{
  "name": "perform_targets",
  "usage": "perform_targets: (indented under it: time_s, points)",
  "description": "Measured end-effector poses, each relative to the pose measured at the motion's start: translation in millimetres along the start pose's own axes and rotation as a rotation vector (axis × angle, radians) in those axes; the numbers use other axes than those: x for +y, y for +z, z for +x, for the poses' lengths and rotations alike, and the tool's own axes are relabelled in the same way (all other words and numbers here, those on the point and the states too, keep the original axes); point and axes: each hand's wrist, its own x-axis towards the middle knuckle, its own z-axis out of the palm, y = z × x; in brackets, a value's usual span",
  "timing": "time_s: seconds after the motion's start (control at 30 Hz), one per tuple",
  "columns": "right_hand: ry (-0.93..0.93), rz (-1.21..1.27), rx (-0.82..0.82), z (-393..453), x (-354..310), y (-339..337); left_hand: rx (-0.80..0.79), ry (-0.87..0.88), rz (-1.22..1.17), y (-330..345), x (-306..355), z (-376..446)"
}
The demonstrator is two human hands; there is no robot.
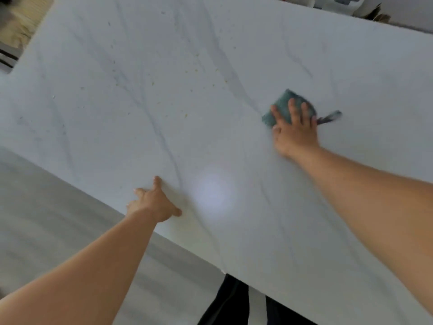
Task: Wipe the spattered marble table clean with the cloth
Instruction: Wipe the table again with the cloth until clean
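A white marble table [234, 160] with grey veins fills most of the view. Small tan spatters [187, 71] dot its far left and middle part. A folded teal cloth [280, 105] lies flat on the table at the right, a dark loop tag trailing from its right side. My right hand [296, 129] presses down on the cloth with straight, spread fingers. My left hand [154, 201] rests on the table close to its near edge, fingers spread on the stone.
The table's near edge runs diagonally from the left down to the bottom middle, with grey floor [46, 219] below it. A bright light reflection [213, 192] sits near my left hand. Blurred white objects [346, 5] stand beyond the far right edge.
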Motion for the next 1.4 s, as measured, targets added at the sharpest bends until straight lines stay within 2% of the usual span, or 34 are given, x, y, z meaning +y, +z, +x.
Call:
perform_targets:
  time_s: [0.03, 0.07, 0.13, 0.23, 0.3, 0.33, 0.37, 0.4, 0.43, 0.5, 0.53, 0.57, 0.6, 0.7, 0.77, 0.8, 0.83, 0.87, 0.97, 1.0, 1.03, 1.13, 1.2, 1.23, 1.27, 1.3, 1.37, 1.4]
  points:
    - [0.104, 0.067, 0.025, -9.7, -8.4, 4.7, -0.022, 0.016, 0.017, 3.6, -8.5, 0.6]
    - [0.088, 0.059, 0.042, -27.5, -25.6, 12.5, -0.026, 0.047, 0.022, 6.4, -11.9, 1.0]
    - [-0.159, -0.048, 0.045, -95.9, -74.2, 48.9, -0.011, 0.106, 0.010, 14.7, -14.7, -2.0]
    - [-0.656, -0.137, -0.121, -229.9, -123.4, 101.9, 0.070, 0.116, -0.057, 27.7, -13.6, -7.6]
    - [-0.898, -0.153, -0.173, -239.9, -111.9, 102.7, 0.061, 0.107, -0.078, 31.5, -14.2, -9.7]
    - [-0.936, -0.213, -0.110, -219.4, -101.2, 99.4, 0.059, 0.106, -0.069, 31.6, -13.6, -8.8]
    - [-0.860, -0.222, -0.044, -192.3, -90.5, 94.6, 0.059, 0.102, -0.066, 29.8, -13.4, -7.7]
    - [-0.680, -0.168, 0.049, -165.1, -80.2, 85.7, 0.054, 0.097, -0.068, 30.8, -14.9, -6.5]
    - [-0.447, -0.111, 0.113, -140.4, -69.4, 72.1, 0.048, 0.102, -0.073, 29.2, -12.6, -5.9]
    - [-0.003, 0.045, 0.090, -130.0, -68.9, 58.9, 0.051, 0.100, -0.077, 30.3, -13.2, -4.9]
    - [0.082, 0.078, 0.103, -142.9, -83.1, 63.6, 0.056, 0.095, -0.080, 30.9, -15.0, -5.3]
    - [0.044, 0.054, 0.116, -164.2, -102.3, 73.9, 0.059, 0.090, -0.081, 31.3, -17.6, -5.8]
    - [-0.079, 0.002, 0.094, -191.4, -122.9, 86.8, 0.076, 0.101, -0.069, 31.4, -18.0, -4.3]
    - [-0.655, -0.044, -0.181, -264.6, -154.6, 117.1, 0.067, 0.121, -0.001, 30.5, -21.8, -1.4]
    - [-0.905, -0.073, -0.177, -236.9, -137.8, 106.2, 0.089, 0.142, 0.024, 27.7, -23.7, 0.5]
    - [-0.934, -0.091, -0.109, -204.9, -127.0, 100.6, 0.114, 0.159, 0.028, 22.3, -27.3, 1.7]
    - [-0.869, -0.091, -0.024, -167.9, -116.7, 92.7, 0.143, 0.176, 0.023, 15.8, -32.6, 3.9]
    - [-0.711, -0.086, 0.042, -131.7, -106.5, 82.9, 0.176, 0.181, 0.016, 8.8, -40.2, 6.4]
    - [0.001, 0.040, 0.112, -86.4, -107.0, 64.4, 0.226, 0.125, 0.043, -8.9, -61.1, 17.2]
    - [0.045, 0.029, 0.147, -101.7, -127.6, 72.4, 0.193, 0.093, 0.071, -12.5, -67.7, 20.6]
    - [-0.058, -0.023, 0.153, -125.0, -157.1, 86.4, 0.158, 0.080, 0.094, -17.4, -75.5, 25.4]
    - [-0.643, -0.114, -0.121, -218.2, -211.7, 115.4, 0.101, 0.108, 0.099, -9.8, -83.3, 35.1]
    - [-0.877, -0.135, -0.187, -198.1, -193.1, 101.9, 0.124, 0.134, 0.082, -4.2, -81.7, 38.7]
    - [-0.912, -0.195, -0.138, -169.4, -176.1, 97.4, 0.131, 0.144, 0.083, -3.2, -81.2, 39.8]
    - [-0.837, -0.221, -0.095, -136.9, -160.0, 92.0, 0.136, 0.149, 0.093, -2.5, -82.3, 42.2]
    - [-0.646, -0.202, -0.004, -106.9, -144.1, 85.6, 0.137, 0.155, 0.107, -2.4, -83.0, 44.4]
    - [-0.105, -0.049, 0.075, -74.3, -141.5, 69.6, 0.123, 0.166, 0.078, -1.8, -86.4, 47.4]
    - [0.066, 0.033, 0.111, -79.2, -159.5, 69.3, 0.124, 0.175, 0.059, -0.9, -87.0, 47.2]
